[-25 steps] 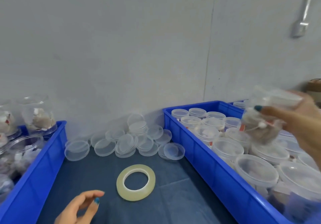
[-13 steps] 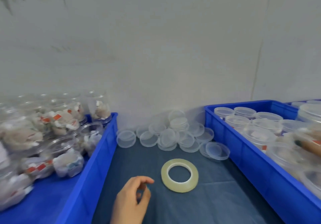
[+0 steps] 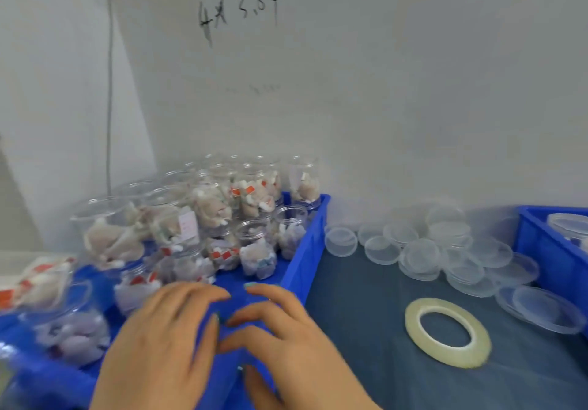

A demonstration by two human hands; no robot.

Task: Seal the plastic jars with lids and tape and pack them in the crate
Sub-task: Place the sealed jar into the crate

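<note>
Head view: left hand (image 3: 165,339) and right hand (image 3: 286,342), fingers apart and empty, hover over the near edge of the left crate (image 3: 306,244); best to grasp one open jar (image 3: 257,255) by its sides.

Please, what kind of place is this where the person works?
Probably a small packing workbench: a blue crate of filled clear jars, a heap of loose clear lids and a tape roll on a dark mat.
</note>
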